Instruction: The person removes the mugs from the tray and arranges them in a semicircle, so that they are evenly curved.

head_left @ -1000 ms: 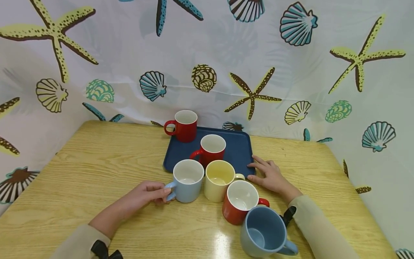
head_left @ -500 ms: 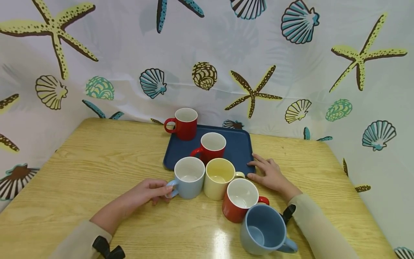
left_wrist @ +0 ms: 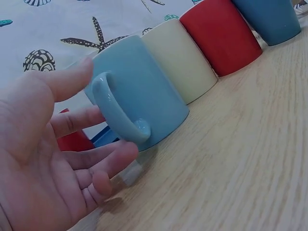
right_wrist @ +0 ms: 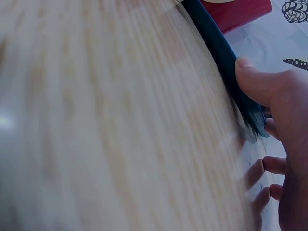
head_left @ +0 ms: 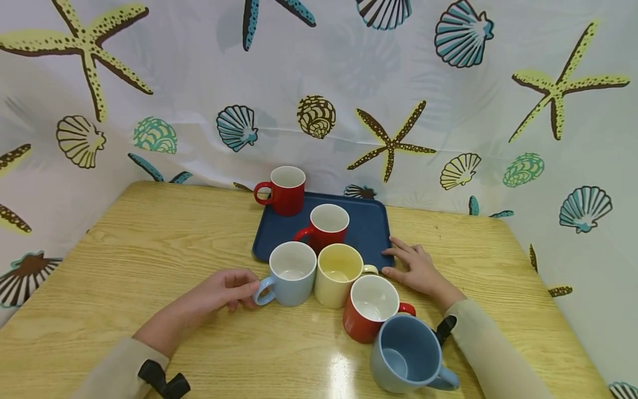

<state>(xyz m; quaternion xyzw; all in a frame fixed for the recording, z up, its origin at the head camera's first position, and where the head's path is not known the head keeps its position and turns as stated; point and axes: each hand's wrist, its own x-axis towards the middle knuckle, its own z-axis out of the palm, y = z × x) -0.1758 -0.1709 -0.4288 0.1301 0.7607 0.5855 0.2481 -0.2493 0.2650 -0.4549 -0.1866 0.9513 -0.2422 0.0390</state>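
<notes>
A light blue mug (head_left: 292, 277) stands on the table against the near edge of the dark blue tray (head_left: 366, 233). My left hand (left_wrist: 53, 154) is beside its handle, thumb and fingers spread apart around it and not gripping; a fingertip may touch it. My right hand (head_left: 413, 270) rests at the tray's near right corner, thumb and fingertips touching its rim. Touching or nearly touching the light blue mug is a pale yellow mug (head_left: 333, 288). A red mug (head_left: 364, 324) and a larger blue mug (head_left: 399, 377) continue the row toward me.
On the tray stand two red mugs, one at the back left (head_left: 289, 199) and another (head_left: 326, 235) just behind the front row. Behind the table hangs a white cloth (head_left: 199, 66) printed with shells and starfish. Wooden tabletop (head_left: 164, 238) extends on both sides.
The left hand has loosened from the light blue mug's handle and drawn slightly left. The light blue mug has shifted slightly right, nearer the yellow one. My right hand has stayed put.
</notes>
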